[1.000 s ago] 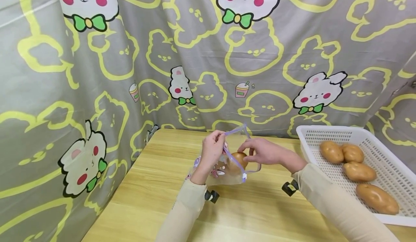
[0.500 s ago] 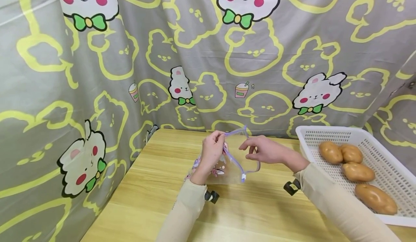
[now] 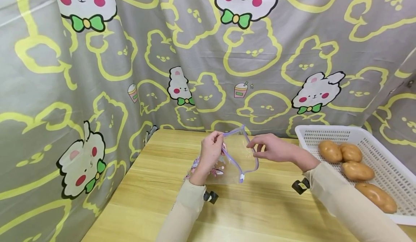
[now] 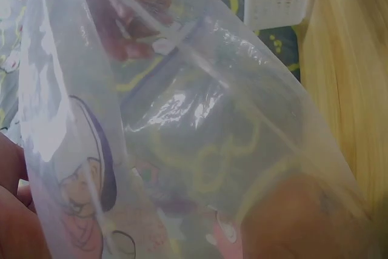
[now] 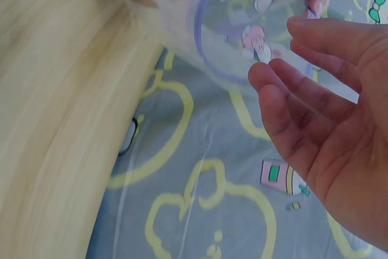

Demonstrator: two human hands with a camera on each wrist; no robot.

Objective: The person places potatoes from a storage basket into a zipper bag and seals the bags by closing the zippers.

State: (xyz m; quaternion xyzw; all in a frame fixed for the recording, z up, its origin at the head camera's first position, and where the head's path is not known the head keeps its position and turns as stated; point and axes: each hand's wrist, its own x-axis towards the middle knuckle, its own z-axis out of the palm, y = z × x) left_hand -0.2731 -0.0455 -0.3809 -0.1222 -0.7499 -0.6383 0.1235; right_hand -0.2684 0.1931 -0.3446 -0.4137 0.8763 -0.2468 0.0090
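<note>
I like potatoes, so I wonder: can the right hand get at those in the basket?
Probably yes: the right hand holds nothing, and the potatoes lie uncovered in the lidless basket on that side.

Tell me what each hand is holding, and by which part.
The left hand pinches the clear bag at its purple-edged mouth; the right hand holds nothing.

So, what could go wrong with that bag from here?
Only the left hand seems to grip the bag, so it might sag shut. The potato inside could roll out if the bag tips. The right hand, close to the open rim, might snag it.
</note>
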